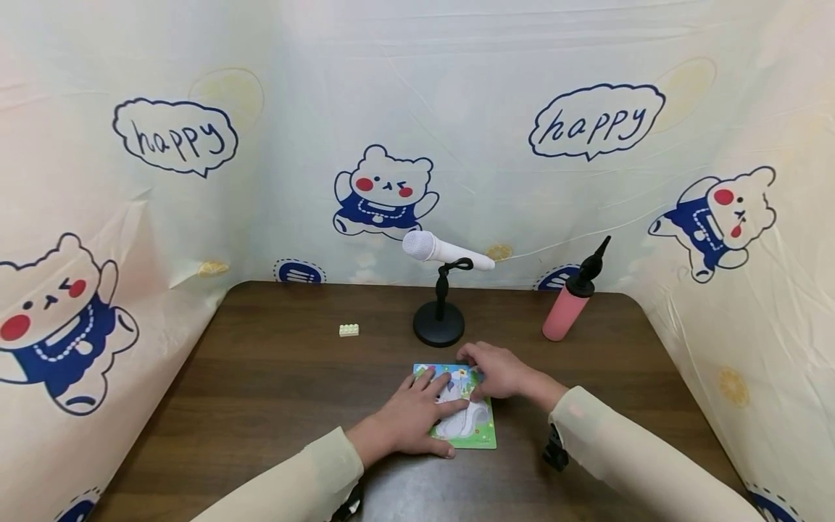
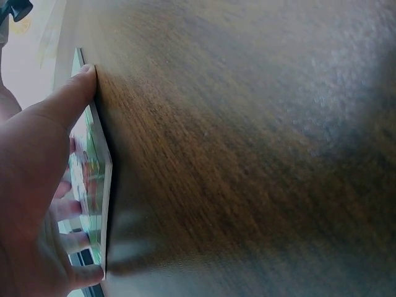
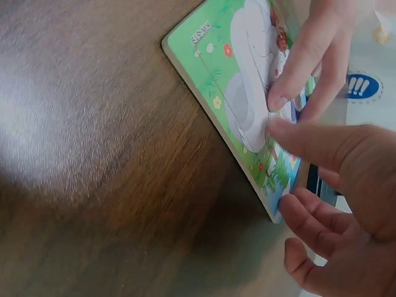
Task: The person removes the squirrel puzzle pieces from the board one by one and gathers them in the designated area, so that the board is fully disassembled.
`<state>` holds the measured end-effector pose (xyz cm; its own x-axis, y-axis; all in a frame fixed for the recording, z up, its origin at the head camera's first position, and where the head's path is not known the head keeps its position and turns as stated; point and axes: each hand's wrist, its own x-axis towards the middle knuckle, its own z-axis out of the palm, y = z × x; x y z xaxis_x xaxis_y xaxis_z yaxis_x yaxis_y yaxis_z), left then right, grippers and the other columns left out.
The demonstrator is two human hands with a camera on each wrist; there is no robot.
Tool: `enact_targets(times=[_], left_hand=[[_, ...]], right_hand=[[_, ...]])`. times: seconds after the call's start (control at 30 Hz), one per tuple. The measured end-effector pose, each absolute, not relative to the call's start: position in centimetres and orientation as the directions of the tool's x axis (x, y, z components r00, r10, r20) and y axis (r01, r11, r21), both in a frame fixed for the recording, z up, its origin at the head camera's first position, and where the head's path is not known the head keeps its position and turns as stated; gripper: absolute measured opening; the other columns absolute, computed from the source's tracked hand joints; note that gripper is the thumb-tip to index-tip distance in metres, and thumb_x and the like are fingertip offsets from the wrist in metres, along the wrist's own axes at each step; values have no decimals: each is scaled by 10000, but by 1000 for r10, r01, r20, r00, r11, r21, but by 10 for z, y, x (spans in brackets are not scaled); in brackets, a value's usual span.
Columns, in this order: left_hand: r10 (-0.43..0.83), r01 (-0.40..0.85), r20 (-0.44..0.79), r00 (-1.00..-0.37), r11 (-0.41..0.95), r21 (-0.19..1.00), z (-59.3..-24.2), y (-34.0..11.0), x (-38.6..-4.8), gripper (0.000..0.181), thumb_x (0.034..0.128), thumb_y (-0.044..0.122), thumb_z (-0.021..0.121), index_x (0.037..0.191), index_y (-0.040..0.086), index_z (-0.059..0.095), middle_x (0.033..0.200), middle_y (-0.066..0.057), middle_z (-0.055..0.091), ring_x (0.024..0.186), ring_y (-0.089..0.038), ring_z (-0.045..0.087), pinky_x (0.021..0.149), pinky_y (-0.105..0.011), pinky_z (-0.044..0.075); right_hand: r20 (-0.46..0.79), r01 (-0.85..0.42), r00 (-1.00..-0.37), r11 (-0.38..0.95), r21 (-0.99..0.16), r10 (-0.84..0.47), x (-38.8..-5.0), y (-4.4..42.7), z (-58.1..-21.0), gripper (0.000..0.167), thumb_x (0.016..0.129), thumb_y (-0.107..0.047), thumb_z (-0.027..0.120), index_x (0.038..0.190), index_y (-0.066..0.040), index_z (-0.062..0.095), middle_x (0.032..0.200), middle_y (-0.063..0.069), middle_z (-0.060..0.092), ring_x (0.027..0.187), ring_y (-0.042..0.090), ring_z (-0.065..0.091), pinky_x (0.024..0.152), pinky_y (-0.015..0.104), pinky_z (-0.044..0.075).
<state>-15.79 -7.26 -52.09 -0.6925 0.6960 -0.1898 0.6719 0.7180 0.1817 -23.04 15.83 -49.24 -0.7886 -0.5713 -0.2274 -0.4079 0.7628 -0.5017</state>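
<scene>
A thin, flat picture board [image 1: 479, 420], probably a child's puzzle, lies on the brown wood-grain table [image 1: 280, 406] near its middle, on my side of a white microphone [image 1: 446, 251] held on a black desk stand [image 1: 438, 324]. Its face shows a large white animal shape on green grass with small flowers, and blue along the far edge.

Watching remotely, I judge the board light and stiff, perhaps wood or thick card, with a smooth, somewhat slippery face. It looks sturdy, though any loose pieces could lift out. I would take hold by opposite edges or a corner, keeping it level.

The left hand [image 1: 414, 417] lies across the board's left part, fingers spread wide and nearly straight, fingertips on the printed face and thumb at the near edge; it touches without gripping.

The right hand [image 1: 499, 370] arches over the far right corner. Its fingers are loosely bent, with a wide gap between thumb and index. The thumb tip is over the face, close to a left fingertip; the index tip is at the corner. I see no pinch, and I cannot tell whether any fingertip reaches underneath.
</scene>
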Motion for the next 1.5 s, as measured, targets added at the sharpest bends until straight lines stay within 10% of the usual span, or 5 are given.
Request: enact_targets(times=[0.63,1.5], left_hand=[[702,678,-163,-693,712,183,-527,-72,-162,832,846,833,552,1574,500,325,1705,-97,224,1555,-438,196,1162,-674,287],[695,666,-176,-697,719,201,-528,-72,-158,823,862,819,545,1581,493,311,1710,-107,209,1567,-433,163,1186,-679,231]], right_hand=[[-219,-392,-792,751,-531,-569,-229,153,-494,682,703,-132,959,1274,-146,587,1235,92,581,1097,235,567,970,495,509],[-179,-272,-829,661,-699,-530,-233,173,-497,345,861,-27,805,1181,-81,687,1084,56,701,987,213,641,907,419,552]])
